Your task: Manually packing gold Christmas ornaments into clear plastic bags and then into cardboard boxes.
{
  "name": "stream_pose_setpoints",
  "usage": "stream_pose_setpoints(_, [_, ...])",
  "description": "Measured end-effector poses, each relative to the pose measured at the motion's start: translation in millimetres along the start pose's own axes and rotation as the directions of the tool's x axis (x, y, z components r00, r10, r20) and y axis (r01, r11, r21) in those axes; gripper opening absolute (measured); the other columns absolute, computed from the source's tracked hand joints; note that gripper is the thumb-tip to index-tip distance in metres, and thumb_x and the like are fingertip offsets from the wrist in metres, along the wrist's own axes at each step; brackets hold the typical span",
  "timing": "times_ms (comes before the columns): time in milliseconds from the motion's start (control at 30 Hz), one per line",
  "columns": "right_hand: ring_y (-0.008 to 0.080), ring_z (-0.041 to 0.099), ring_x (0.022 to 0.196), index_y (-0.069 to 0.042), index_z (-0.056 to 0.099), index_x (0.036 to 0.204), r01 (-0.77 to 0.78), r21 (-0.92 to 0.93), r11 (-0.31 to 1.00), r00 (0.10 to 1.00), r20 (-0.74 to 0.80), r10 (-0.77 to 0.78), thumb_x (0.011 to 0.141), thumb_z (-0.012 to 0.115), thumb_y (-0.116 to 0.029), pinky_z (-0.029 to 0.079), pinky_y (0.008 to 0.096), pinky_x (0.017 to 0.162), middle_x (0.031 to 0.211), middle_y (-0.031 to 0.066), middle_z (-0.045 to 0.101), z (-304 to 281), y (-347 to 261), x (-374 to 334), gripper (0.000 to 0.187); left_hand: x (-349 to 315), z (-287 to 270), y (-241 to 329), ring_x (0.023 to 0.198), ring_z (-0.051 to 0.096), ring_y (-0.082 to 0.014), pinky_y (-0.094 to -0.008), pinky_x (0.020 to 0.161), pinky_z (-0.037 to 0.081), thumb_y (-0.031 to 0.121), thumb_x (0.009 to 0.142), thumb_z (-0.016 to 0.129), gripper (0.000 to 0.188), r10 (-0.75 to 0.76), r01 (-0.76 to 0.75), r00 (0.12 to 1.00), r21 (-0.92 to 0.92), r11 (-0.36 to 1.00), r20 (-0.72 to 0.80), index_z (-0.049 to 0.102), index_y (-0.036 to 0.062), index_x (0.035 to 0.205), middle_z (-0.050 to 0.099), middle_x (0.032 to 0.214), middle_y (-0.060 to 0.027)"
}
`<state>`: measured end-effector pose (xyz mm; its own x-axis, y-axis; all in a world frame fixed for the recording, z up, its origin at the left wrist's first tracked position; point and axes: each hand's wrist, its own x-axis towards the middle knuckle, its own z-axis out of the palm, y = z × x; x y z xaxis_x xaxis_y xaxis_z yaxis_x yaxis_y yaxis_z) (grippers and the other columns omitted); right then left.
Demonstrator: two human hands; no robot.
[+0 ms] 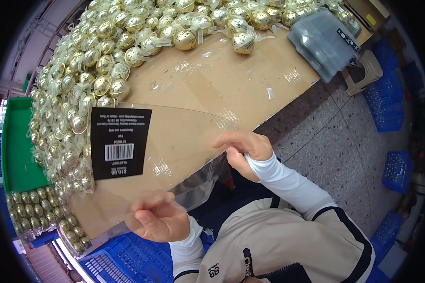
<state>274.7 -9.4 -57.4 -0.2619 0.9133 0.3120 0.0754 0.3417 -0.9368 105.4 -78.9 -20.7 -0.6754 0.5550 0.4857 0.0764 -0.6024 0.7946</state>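
Note:
A large clear plastic package (189, 134) with a black printed label (120, 144) is in front of me, over the cardboard-covered table. My right hand (250, 148) is closed on its right edge, thumb below and index finger stretched along the top. My left hand (158, 219) is beside the near left edge of the package, palm turned up and fingers curled. Motion smears those fingertips, so whether they grip the plastic is unclear. A transparent flap (198, 186) hangs between the two hands, past the table's near edge.
Gold bell-like ornaments (184, 40) with pale ribbons are heaped along the far and left sides of the table (217, 89). Packed gold ornaments (33, 207) and a green tray (21, 146) are at left. A grey plastic case (323, 42) sits far right. Blue crates (396, 172) stand on the floor.

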Motion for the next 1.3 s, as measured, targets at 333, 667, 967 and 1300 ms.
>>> stream_pose_setpoints(333, [0.0096, 0.055, 0.050, 0.001, 0.061, 0.084, -0.485, 0.367, 0.794, 0.774, 0.602, 0.195, 0.083, 0.059, -0.006, 0.042, 0.0213, 0.044, 0.082, 0.0105, 0.061, -47, 3, 1, 0.007, 23, -18, 9, 0.060, 0.054, -0.0135, -0.0222, 0.047, 0.042, 0.022, 0.091, 0.052, 0.021, -0.143, 0.117, 0.974, -0.150, 0.982, -0.178, 0.056, 0.0027, 0.099, 0.058, 0.072, -0.0079])
stream_pose_setpoints(667, [0.0287, 0.059, 0.078, 0.002, 0.054, 0.111, 0.443, -0.199, 0.874, 0.798, 0.531, -0.284, 0.069, 0.073, -0.023, 0.047, 0.0364, 0.068, 0.102, 0.0136, 0.059, -80, -75, 45, 0.052, 53, -53, 61, 0.060, 0.058, -0.0152, -0.0253, 0.053, 0.046, 0.010, 0.086, 0.054, 0.014, -0.668, 0.497, 0.721, 0.533, 0.685, 0.186, 0.061, -0.0027, 0.087, 0.063, 0.070, -0.0110])
stream_pose_setpoints(967, [0.0310, 0.056, 0.086, -0.005, 0.052, 0.112, 0.810, -0.427, 0.401, 0.538, 0.272, -0.798, 0.080, 0.066, -0.006, 0.046, 0.0404, 0.077, 0.094, 0.0146, 0.056, -9, -6, 47, 0.035, 42, -55, 42, 0.070, 0.058, -0.0315, -0.0381, 0.062, 0.044, 0.028, 0.086, 0.056, 0.026, -0.436, 0.029, 0.679, 0.573, 0.819, 0.590, 0.054, 0.0025, 0.085, 0.057, 0.069, -0.0124])
stream_pose_setpoints(1300, [0.0278, 0.048, 0.116, 0.002, 0.030, 0.135, -0.550, -0.368, 0.749, -0.001, 0.898, 0.441, 0.093, 0.044, -0.021, 0.035, 0.0382, 0.100, 0.133, 0.0210, 0.041, 23, -16, 55, 0.050, 19, -107, 80, 0.049, 0.056, -0.0258, -0.0350, 0.041, 0.041, 0.046, 0.072, 0.061, 0.038, -0.111, -0.537, 0.791, 0.770, 0.344, 0.601, 0.051, 0.0089, 0.071, 0.053, 0.053, -0.0048])
